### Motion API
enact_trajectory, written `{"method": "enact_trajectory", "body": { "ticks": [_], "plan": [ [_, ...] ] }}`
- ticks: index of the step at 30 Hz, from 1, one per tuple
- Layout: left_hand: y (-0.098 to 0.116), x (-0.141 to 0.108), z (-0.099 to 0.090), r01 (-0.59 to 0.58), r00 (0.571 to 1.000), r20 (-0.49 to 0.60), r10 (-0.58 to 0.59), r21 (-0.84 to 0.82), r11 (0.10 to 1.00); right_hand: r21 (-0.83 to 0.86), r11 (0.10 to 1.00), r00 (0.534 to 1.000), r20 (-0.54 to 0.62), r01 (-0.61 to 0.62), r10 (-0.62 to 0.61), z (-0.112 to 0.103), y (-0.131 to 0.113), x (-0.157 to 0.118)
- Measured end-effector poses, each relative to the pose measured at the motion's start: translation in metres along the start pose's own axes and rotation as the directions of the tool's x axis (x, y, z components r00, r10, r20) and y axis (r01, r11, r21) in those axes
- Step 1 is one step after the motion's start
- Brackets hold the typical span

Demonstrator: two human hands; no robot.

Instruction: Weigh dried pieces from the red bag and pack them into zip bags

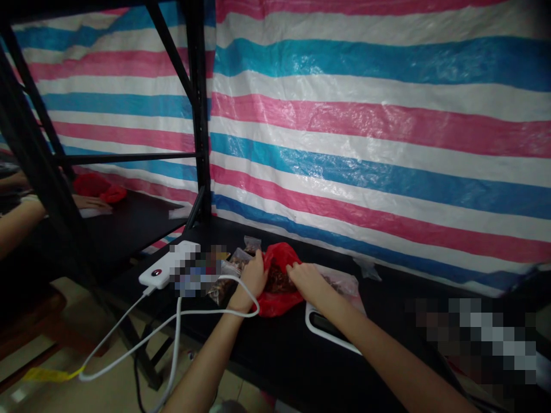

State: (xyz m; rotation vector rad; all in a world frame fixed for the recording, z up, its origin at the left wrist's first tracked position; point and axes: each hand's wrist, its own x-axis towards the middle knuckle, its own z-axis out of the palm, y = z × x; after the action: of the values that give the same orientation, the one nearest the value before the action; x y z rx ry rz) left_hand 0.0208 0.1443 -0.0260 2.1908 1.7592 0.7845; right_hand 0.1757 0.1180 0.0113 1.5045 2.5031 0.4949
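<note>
A pink, blue and white striped tarpaulin (379, 126) hung behind a black shelf (275, 367). On the shelf, a red plastic bag (273, 304) holding dark brown dried pieces (275, 280) lay between a white power bank (167, 265) and a white digital scale (327, 327). The left hand (253, 276) and right hand (306, 284), held apart, each clamped one edge of the bag's mouth.

Two hands (253, 278), one red plastic bag (275, 304), three small clear bags (252, 244), one power bank (166, 264), one white cable (181, 338), one scale (322, 327). Off left: one co-worker's hand (90, 202), one more red bag (97, 186).
</note>
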Motion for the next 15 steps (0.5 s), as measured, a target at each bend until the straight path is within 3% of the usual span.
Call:
{"method": "enact_trajectory", "body": {
  "ticks": [3,9,15],
  "plan": [
    [0.0,0.007,0.01,-0.057,0.998,0.018,0.057,0.012,0.998,-0.007,0.999,0.998,0.053,-0.046,0.047,-0.001,-0.002,-0.001],
    [0.003,0.017,0.012,-0.105,0.991,0.083,0.101,0.046,0.993,-0.012,0.998,0.997,0.043,-0.061,0.062,0.0,-0.009,0.008],
    [0.006,0.015,0.008,0.013,0.997,0.073,0.004,-0.223,0.975,0.031,0.999,0.993,-0.115,-0.029,0.032,0.003,-0.004,0.007]
  ]
}}
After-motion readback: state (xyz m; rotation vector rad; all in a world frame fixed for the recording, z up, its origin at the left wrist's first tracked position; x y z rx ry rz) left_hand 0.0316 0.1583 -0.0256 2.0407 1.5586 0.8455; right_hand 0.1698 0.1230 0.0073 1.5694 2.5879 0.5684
